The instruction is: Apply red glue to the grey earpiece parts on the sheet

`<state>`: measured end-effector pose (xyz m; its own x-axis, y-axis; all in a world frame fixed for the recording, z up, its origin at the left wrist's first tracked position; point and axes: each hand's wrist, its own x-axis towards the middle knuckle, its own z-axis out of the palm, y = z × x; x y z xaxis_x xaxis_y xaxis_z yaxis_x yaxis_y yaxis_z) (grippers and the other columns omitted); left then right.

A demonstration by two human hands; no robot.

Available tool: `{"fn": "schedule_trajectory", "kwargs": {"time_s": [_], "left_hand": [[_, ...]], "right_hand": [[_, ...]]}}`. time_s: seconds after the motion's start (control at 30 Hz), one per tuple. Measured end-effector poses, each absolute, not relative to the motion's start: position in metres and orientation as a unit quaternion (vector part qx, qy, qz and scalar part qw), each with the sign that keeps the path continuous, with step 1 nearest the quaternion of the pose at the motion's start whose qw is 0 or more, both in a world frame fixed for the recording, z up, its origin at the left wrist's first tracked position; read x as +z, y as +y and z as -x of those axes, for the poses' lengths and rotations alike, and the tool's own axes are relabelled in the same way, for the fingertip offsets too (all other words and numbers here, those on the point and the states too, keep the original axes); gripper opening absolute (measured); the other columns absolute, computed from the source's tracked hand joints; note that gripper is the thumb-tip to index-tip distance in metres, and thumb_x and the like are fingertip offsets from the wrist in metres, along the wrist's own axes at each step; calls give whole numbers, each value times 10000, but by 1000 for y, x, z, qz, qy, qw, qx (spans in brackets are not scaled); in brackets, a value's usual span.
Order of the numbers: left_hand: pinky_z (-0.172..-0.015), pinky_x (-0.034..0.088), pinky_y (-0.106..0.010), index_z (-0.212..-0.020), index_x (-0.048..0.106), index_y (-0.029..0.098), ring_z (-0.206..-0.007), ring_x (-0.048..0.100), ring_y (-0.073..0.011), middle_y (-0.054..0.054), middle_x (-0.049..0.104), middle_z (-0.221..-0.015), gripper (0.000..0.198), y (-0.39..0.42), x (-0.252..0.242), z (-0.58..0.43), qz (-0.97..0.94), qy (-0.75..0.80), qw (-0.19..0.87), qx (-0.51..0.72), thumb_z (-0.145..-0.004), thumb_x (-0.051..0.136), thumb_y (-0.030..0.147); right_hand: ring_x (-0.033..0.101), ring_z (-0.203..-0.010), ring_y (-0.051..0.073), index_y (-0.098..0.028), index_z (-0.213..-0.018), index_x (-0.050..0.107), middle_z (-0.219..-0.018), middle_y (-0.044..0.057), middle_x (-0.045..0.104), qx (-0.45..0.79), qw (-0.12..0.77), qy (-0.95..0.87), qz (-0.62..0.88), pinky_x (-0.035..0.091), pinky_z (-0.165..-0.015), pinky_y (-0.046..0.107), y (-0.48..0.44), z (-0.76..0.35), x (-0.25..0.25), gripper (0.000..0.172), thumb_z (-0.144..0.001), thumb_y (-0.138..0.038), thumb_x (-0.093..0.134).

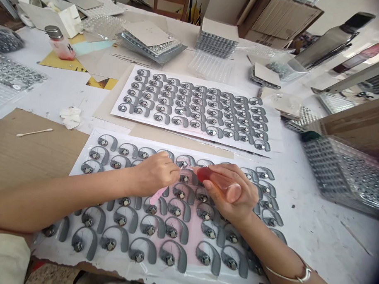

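1. My left hand (pixel 159 170) is clamped, fingers together, on a slim pink tool (pixel 158 196); the broad end slants back toward me, and the working end is too small to read from here.
2. The left forearm (pixel 78 192) hangs over rows of grey hooks, so I'd carry it high and move from the wrist; a low sweep could drag the parts beneath.
3. Between the hands a grey hooked piece (pixel 191 160) lies on the white sheet (pixel 192 246), its round metal part (pixel 183 163) just beside the working ends. I can't tell whether either one touches it, so I'd slow down and steady the piece first.
4. My right hand (pixel 234 201) is wrapped round a small red bottle (pixel 219 184), tipped over, narrow end toward the left hand. I judge a light, brief squeeze best; too much could run onto neighbouring pieces.
5. At far right, the bracelet (pixel 304 275) circles the right forearm (pixel 273 248) near the sheet's edge; I'd watch that it catches nothing.
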<state>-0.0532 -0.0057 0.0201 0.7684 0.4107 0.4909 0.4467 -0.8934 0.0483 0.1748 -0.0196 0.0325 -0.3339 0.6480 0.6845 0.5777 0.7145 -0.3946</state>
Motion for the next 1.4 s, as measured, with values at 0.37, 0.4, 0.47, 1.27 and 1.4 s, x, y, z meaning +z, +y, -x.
{"fn": "schedule_trajectory", "kwargs": {"time_s": [0.37,0.4,0.47,1.27,1.4], "left_hand": [[-689,426,-290,-745,602,141,-698,608,-159,-81,676,-736,287,1,21,57,937,-254,-61,-233,-947,410,209],[-693,428,-292,-745,601,141,-701,612,-161,-82,676,-734,285,2,21,57,936,-257,-64,-233,-946,413,213],[-702,432,-295,-747,601,141,-707,617,-165,-82,677,-732,282,2,21,57,935,-260,-70,-232,-944,415,217],[-745,422,-285,-770,636,156,-763,644,-159,-56,719,-819,188,5,23,62,922,-264,-141,-244,-888,495,200],[-787,430,-287,-807,658,162,-806,657,-162,-44,725,-832,157,6,27,63,915,-278,-183,-229,-878,522,195]], "right_hand": [[624,-718,181,-206,-985,610,-827,49,648,53,435,-810,389,541,-605,326,-21,-176,33,244,-757,-222,698],[622,-717,179,-204,-983,609,-826,50,646,54,434,-811,387,541,-605,324,-22,-176,33,245,-756,-224,700],[618,-714,174,-199,-981,608,-825,52,643,58,435,-813,384,540,-600,320,-22,-176,33,246,-755,-224,701],[606,-710,173,-212,-970,620,-824,40,632,110,454,-795,387,519,-616,317,-23,-176,32,245,-742,-206,708],[609,-703,174,-215,-893,644,-807,34,636,158,465,-758,429,508,-625,313,-20,-178,28,137,-768,-247,691]]}}
